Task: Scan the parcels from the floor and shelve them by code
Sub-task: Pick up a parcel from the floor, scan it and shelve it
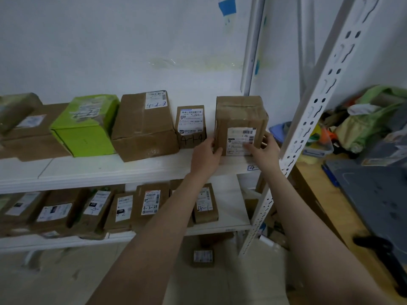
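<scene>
Left grip [206, 154] and right grip [263, 148] are clasping the taped parcel [240, 115] by its sides, seating it label-outward right of the small box [191, 126].

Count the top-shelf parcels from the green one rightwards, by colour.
Green: 1, the green box
Brown: 3, the large box, the small box, the held box
Total: 4
</scene>
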A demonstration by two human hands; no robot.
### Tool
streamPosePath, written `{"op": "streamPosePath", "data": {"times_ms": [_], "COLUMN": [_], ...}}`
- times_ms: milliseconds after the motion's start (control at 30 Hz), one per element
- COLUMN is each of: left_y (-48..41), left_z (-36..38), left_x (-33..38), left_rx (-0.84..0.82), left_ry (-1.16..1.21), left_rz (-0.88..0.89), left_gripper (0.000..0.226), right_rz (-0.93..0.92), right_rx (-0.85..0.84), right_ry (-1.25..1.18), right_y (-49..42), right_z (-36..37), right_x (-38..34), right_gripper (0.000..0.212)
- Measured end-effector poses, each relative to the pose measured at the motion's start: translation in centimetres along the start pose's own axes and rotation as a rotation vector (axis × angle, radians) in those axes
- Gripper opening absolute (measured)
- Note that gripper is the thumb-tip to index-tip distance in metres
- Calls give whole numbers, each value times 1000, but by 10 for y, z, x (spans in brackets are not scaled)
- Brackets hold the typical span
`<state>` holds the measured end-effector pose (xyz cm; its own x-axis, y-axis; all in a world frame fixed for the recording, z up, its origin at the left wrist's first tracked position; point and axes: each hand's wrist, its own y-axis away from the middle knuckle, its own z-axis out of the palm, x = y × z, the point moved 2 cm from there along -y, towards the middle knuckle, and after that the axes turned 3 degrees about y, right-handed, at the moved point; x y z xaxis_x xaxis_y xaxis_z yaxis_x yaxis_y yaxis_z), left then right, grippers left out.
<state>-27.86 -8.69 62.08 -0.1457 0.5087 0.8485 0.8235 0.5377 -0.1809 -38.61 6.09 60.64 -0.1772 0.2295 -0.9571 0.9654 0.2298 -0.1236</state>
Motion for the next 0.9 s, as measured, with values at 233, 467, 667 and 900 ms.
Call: {"op": "streamPosePath", "data": {"times_ms": [233, 467, 667, 900], "left_y": [-9, -15, -13, -10], "left_z": [-12, -19, -18, -12], "left_x": [-22, -31, -30, -36], "left_rx": [-34, -47, -39, -11], "left_ry": [22, 82, 104, 83], "left_rz": [-86, -134, -81, -51], "left_gripper": [56, 60, 44, 44], "right_rz": [-27, -14, -15, -17], "right_rx": [-25, -35, -56, -112], "right_ry": [138, 173, 193, 196], "right_y": [-10, -14, -15, -14], "right_z": [35, 54, 58, 56], "right_x": [-12, -16, -18, -15], "right_gripper": [45, 44, 45, 45]}}
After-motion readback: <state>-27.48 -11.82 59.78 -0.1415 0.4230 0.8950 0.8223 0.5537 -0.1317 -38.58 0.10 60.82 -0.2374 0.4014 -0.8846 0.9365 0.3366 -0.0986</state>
